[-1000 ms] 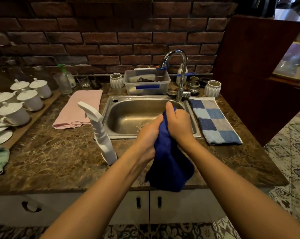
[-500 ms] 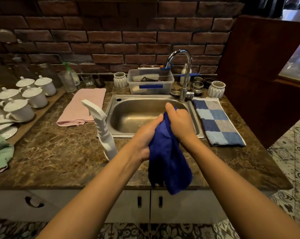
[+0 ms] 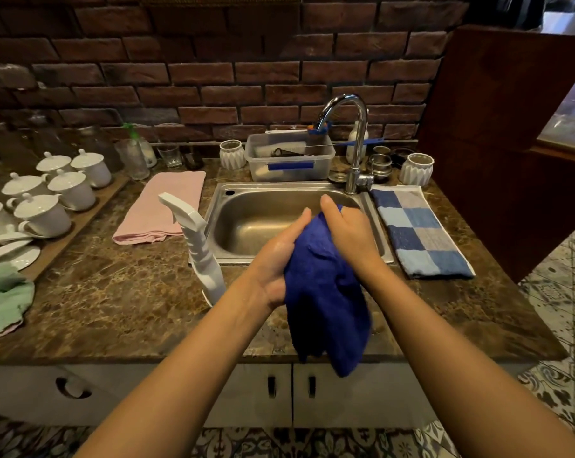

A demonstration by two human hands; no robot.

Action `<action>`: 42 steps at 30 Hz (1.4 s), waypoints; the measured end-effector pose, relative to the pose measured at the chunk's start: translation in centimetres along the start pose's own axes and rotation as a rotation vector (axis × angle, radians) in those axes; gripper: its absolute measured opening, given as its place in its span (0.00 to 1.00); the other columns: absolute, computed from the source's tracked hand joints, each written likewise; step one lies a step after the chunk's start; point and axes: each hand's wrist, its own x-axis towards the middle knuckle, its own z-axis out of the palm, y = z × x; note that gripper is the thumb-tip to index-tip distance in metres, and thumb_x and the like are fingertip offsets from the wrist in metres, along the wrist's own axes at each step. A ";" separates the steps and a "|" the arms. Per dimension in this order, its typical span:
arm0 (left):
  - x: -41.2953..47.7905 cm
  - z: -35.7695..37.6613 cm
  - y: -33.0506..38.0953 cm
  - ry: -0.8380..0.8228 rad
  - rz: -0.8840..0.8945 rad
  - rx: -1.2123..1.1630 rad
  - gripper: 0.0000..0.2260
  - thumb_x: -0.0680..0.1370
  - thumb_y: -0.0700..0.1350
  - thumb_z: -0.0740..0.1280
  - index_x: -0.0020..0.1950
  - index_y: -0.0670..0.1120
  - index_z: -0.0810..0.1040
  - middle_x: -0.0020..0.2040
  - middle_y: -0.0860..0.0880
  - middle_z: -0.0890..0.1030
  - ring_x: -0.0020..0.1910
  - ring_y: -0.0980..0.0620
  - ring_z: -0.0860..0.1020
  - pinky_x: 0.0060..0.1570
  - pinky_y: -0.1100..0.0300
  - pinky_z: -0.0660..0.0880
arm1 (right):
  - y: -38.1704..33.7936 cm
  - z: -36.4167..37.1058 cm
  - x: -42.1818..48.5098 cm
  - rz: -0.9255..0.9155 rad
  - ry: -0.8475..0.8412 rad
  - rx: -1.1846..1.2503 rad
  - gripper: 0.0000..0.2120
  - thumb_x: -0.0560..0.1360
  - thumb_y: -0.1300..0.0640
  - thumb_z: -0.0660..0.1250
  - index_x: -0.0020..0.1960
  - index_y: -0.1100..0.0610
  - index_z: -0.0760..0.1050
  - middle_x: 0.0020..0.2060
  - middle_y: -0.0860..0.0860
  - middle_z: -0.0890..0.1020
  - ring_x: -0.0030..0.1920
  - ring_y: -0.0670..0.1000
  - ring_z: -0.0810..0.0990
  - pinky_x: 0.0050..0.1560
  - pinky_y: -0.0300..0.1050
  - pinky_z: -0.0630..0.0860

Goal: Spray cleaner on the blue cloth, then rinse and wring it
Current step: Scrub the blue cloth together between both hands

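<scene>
Both hands pressed together at frame centre: left hand (image 3: 281,259) and right hand (image 3: 348,238) clamped on upper end of blue cloth (image 3: 325,299). Rest of cloth dangling toward lower centre, over front counter edge, just in front of sink (image 3: 263,223). Spray bottle (image 3: 201,256) parked left of centre. Faucet (image 3: 353,140) dry, no stream visible. Probably past spraying, rubbing or gathering before rinse. Next: carry cloth under spout, open tap, then twist.

The sink (image 3: 279,223) basin lies open beneath the tap (image 3: 352,133). A white spray bottle (image 3: 201,256) stands just left of it; bare counter (image 3: 121,302) stretches further left.
</scene>
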 end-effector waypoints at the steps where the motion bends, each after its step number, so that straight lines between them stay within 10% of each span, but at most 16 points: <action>1: -0.1 -0.3 0.4 -0.023 -0.006 0.003 0.19 0.77 0.54 0.61 0.57 0.41 0.78 0.50 0.42 0.82 0.50 0.47 0.80 0.58 0.53 0.74 | 0.7 -0.1 -0.2 0.026 -0.041 -0.021 0.24 0.80 0.48 0.54 0.28 0.55 0.67 0.24 0.49 0.68 0.28 0.48 0.67 0.33 0.45 0.64; 9: 0.0 -1.6 1.6 -0.105 0.009 0.145 0.18 0.78 0.54 0.58 0.51 0.42 0.80 0.44 0.44 0.84 0.42 0.49 0.83 0.47 0.57 0.78 | -1.2 -4.3 -0.4 0.091 -0.494 0.130 0.25 0.80 0.41 0.44 0.58 0.48 0.77 0.58 0.48 0.79 0.61 0.47 0.74 0.64 0.46 0.66; 14: 0.1 -2.2 2.8 -0.057 0.056 0.355 0.18 0.77 0.57 0.59 0.44 0.44 0.78 0.37 0.47 0.81 0.36 0.53 0.79 0.38 0.62 0.74 | -2.6 -5.8 0.0 0.072 -0.681 -0.245 0.25 0.78 0.40 0.52 0.50 0.58 0.80 0.48 0.55 0.82 0.49 0.52 0.79 0.56 0.50 0.70; 19: -0.1 -4.5 3.1 -0.006 0.135 0.790 0.11 0.76 0.55 0.62 0.39 0.49 0.73 0.33 0.53 0.73 0.32 0.59 0.70 0.33 0.66 0.66 | -2.2 -6.7 0.2 0.096 -0.681 0.041 0.16 0.74 0.47 0.64 0.31 0.51 0.78 0.28 0.47 0.76 0.31 0.43 0.73 0.39 0.40 0.68; 23: -0.2 -7.5 1.2 -0.196 0.074 1.224 0.20 0.76 0.59 0.62 0.46 0.42 0.78 0.41 0.53 0.78 0.41 0.61 0.75 0.45 0.65 0.71 | -1.9 -6.4 0.3 0.190 -0.481 0.235 0.13 0.74 0.49 0.65 0.34 0.55 0.73 0.28 0.49 0.73 0.31 0.46 0.71 0.37 0.41 0.69; 28: -0.3 -7.9 -1.2 -0.023 0.160 0.662 0.11 0.81 0.43 0.55 0.45 0.43 0.75 0.36 0.53 0.82 0.35 0.63 0.78 0.38 0.70 0.74 | -1.3 -6.8 0.6 0.227 -0.335 0.148 0.15 0.75 0.47 0.64 0.36 0.56 0.75 0.30 0.52 0.76 0.34 0.49 0.72 0.39 0.43 0.69; 32: 0.7 -6.8 -0.8 0.070 0.176 0.112 0.19 0.79 0.51 0.57 0.46 0.43 0.85 0.46 0.46 0.85 0.46 0.52 0.83 0.55 0.60 0.75 | -1.1 -5.6 -0.5 0.136 -0.228 -0.136 0.20 0.77 0.43 0.59 0.31 0.53 0.67 0.29 0.53 0.68 0.32 0.48 0.66 0.36 0.46 0.63; 38: 1.3 -2.2 -2.2 0.112 0.120 0.005 0.21 0.79 0.54 0.59 0.40 0.40 0.83 0.37 0.42 0.84 0.36 0.49 0.83 0.40 0.58 0.79 | -1.0 0.9 -4.1 -0.104 0.082 -0.237 0.25 0.79 0.47 0.56 0.25 0.54 0.64 0.22 0.49 0.68 0.26 0.48 0.66 0.32 0.46 0.61; 42: 0.7 -2.0 -1.1 0.128 0.140 0.077 0.14 0.77 0.52 0.64 0.45 0.42 0.80 0.39 0.45 0.83 0.39 0.51 0.82 0.48 0.56 0.76 | -1.2 0.6 -3.2 -0.077 0.180 -0.157 0.25 0.82 0.51 0.52 0.25 0.52 0.62 0.22 0.47 0.66 0.25 0.45 0.65 0.27 0.36 0.60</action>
